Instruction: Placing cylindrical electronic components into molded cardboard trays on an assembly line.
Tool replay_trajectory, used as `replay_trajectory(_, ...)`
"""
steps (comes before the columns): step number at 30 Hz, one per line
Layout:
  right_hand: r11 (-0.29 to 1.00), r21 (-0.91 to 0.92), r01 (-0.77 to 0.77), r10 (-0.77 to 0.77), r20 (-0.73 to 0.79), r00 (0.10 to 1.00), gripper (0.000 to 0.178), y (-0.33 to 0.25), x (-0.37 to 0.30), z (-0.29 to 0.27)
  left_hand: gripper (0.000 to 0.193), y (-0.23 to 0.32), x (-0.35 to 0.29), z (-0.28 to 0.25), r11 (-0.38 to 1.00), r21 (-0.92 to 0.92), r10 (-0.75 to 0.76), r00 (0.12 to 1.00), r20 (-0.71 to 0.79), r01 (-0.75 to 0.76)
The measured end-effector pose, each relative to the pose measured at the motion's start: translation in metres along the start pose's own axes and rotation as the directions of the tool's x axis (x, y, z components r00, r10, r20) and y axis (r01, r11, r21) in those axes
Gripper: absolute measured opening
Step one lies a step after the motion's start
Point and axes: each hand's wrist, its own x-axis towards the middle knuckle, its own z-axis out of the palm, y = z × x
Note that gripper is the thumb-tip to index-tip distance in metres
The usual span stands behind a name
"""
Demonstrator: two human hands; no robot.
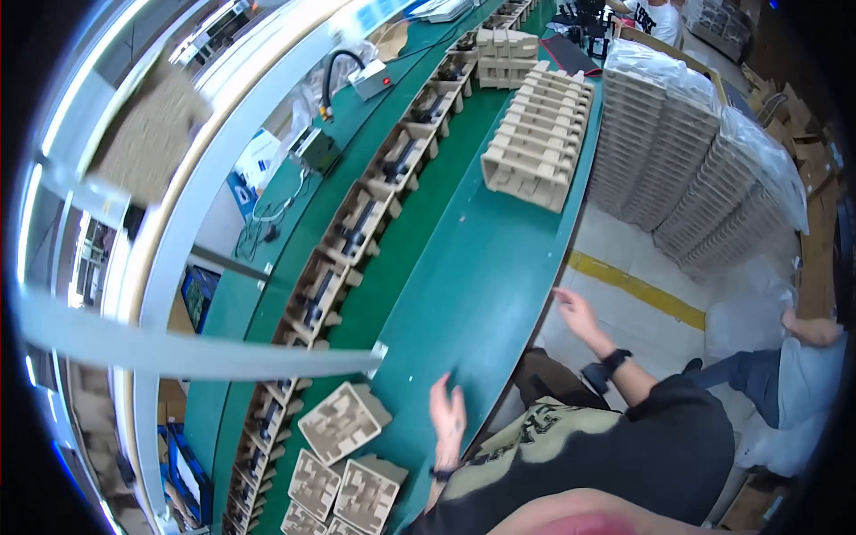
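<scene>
Above the green worktable (464,294), my left hand (448,412) is raised with its thumb apart from the fingers and nothing in it. My right hand (578,314), also holding nothing, hovers by the table's right edge with fingers stretched out. Nearest to my left hand are several loose moulded pulp trays (346,423), lying at the lower left. Further up the table stands a nested stack of the same beige trays (539,134), beyond my right hand. A long row of trays (361,223), many with dark parts in them, runs along the left side of the table.
Tall stacks of pulp trays (633,134) under plastic film stand on the floor at the right. Another person's hand (811,330) shows at the right edge. A pale metal bar (205,348) crosses on the left. A small grey device (371,80) sits beyond the tray row.
</scene>
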Motion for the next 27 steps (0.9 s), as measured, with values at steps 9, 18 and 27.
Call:
replay_trajectory(9, 0.963, -0.077, -0.26, 0.245, -0.164, 0.956, 0.033, 0.003, 0.055, -0.182, 0.041, 0.021, 0.255, 0.232, 0.906, 0.37, 0.236, 0.971, -0.039, -0.205)
replay_trajectory(18, 0.965, -0.255, 0.068, -0.037, 0.126, 0.991, 0.066, -0.108, 0.285, -0.245, 0.039, 0.072, 0.333, 0.28, 0.823, 0.552, 0.217, 0.972, -0.091, -0.132)
replay_trajectory(27, 0.484, -0.673, 0.559, -0.12, 0.582, 0.804, 0.118, -0.186, 0.627, -0.234, 0.041, 0.087, 0.329, 0.268, 0.832, 0.551, 0.1, 0.995, -0.029, -0.067)
